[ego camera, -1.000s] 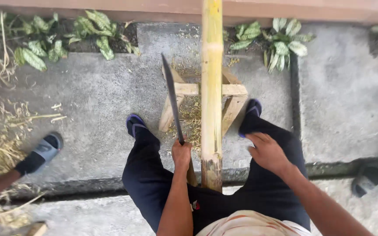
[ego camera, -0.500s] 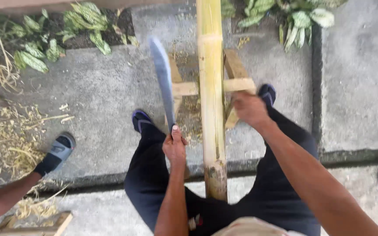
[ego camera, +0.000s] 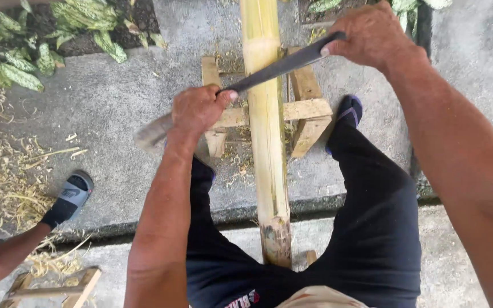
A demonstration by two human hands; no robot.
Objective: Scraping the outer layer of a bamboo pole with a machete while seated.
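While both hands grip the machete, its edge crosses the bamboo pole.

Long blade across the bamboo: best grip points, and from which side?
Both ends, from above. The long blade lies crosswise over the bamboo pole, so only its ends are free. The left hand wraps the handle end left of the pole; the right hand pinches the far tip on the right.

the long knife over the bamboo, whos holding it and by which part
Both hands hold the long knife, laid across the bamboo pole. The left hand grips the handle end; the right hand pinches the far end of the blade.
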